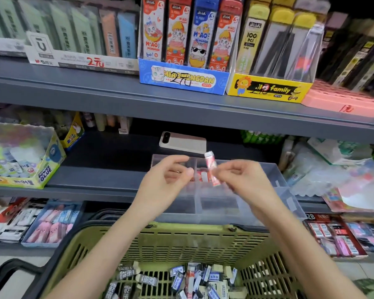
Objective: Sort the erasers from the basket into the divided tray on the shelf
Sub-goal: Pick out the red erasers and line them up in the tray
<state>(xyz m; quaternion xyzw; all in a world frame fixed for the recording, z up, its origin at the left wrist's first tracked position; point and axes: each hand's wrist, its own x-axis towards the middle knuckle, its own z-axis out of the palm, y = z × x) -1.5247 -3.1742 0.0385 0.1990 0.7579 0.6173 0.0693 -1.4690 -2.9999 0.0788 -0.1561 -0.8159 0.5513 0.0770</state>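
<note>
Holding red eraser (pixel 212 169) pinched in your right hand (pixel 244 180) over tray (pixel 268 169) on shelf; left hand (pixel 166 178) loose, empty. Placing step. Next: lower into compartment with red ones, release. Basket (pixel 181 228) holds plenty more.

Bright, even light falls from above and in front, so the printed boxes on the upper shelf (pixel 117 91) read crisply in the middle of the frame. Under that shelf the recess is dim, and the upper right corner sinks to near black. The wide lens bows the shelf edges and smears the far left and right margins. The right hand (pixel 246 180) and the red-and-white eraser (pixel 211 167) it pinches are motion-blurred; the left hand (pixel 164 182) is soft-edged too. The clear divided tray (pixel 274 175) carries a pale, hazy sheen. The basket (pixel 181 240) is evenly lit.
</note>
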